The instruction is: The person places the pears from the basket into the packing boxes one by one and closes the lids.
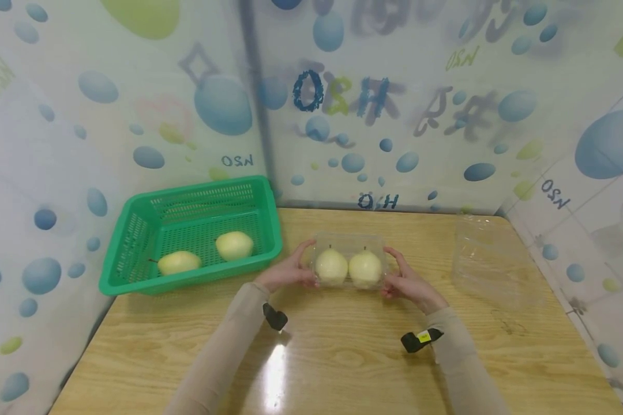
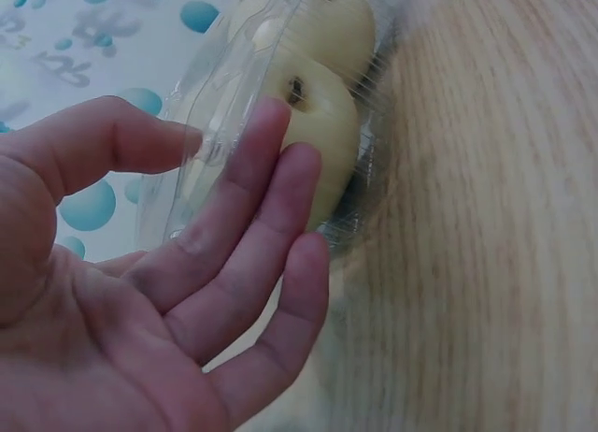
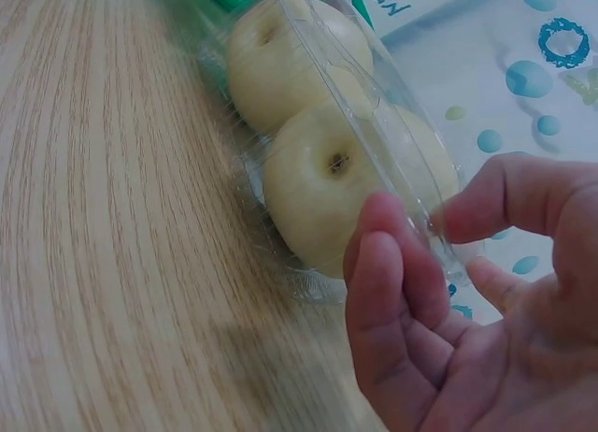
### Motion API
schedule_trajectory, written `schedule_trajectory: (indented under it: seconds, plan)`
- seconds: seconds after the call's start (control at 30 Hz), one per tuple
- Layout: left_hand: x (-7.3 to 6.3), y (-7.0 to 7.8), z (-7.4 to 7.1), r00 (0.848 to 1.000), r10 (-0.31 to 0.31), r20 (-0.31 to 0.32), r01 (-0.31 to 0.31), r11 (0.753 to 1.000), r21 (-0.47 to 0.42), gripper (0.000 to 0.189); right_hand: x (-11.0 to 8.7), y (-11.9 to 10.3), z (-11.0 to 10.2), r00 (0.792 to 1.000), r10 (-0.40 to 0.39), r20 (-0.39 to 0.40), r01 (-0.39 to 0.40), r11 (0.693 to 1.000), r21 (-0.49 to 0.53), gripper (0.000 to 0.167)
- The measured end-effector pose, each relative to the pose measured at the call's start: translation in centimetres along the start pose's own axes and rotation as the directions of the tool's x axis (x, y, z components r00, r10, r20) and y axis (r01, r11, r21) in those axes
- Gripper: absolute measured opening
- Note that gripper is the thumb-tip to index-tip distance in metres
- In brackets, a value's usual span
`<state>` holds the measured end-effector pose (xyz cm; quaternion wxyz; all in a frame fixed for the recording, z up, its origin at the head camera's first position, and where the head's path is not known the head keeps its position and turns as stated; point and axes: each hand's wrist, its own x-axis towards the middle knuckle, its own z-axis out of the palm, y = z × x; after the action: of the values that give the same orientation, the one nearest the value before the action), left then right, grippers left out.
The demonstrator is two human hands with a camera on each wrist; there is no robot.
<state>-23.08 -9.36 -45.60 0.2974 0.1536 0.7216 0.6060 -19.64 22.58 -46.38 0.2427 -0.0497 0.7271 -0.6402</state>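
A clear plastic box [image 1: 349,239] with two pale yellow pears [image 1: 331,267] in it sits on the wooden table between both hands. My left hand [image 1: 289,271] grips its left end, thumb [image 2: 154,147] at the plastic rim and fingers along the side. At the opposite end, my right hand [image 1: 409,283] pinches the rim between thumb and fingers [image 3: 402,254]. Through the plastic, the right wrist view shows the pears [image 3: 322,165] lying side by side. A further pale shape appears behind the rim; whether it is a reflection cannot be told.
At the left stands a green plastic basket [image 1: 192,280] holding two more pears [image 1: 234,246]. Other clear plastic packaging [image 1: 480,259] lies on the right of the table [image 1: 332,357]. A patterned wall covering [image 1: 405,132] rises behind the table and at both sides.
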Motion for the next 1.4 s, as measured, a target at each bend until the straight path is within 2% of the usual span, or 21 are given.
schedule_trajectory:
  seconds: [0.13,0.3,0.6,1.13,1.4]
  plan:
    - [0.01,0.45,-0.02,1.0,-0.028,0.009,0.028,1.0,-0.004,0.095,-0.15,-0.04,-0.04,1.0,-0.008,0.009,0.008,1.0,0.001,0.084]
    - [0.1,0.53,0.08,0.999,-0.028,0.02,0.029,0.999,-0.022,0.094,-0.31,0.02,-0.11,1.0,-0.019,0.018,0.019,1.0,0.003,0.084]
    - [0.31,0.47,0.35,0.998,-0.067,0.012,0.068,0.997,-0.037,0.095,-0.55,0.08,-0.05,1.0,0.004,0.0,-0.004,1.0,0.0,0.083]
    - [0.37,-0.01,0.55,0.999,-0.046,0.007,0.046,0.993,-0.112,0.098,-0.8,-0.07,0.31,0.999,0.017,-0.028,-0.018,1.0,-0.016,0.084]
    - [0.12,0.07,0.53,0.998,-0.06,-0.035,0.057,0.996,-0.067,0.1,-0.69,0.07,0.71,0.999,-0.001,-0.05,0.001,1.0,-0.005,0.078]
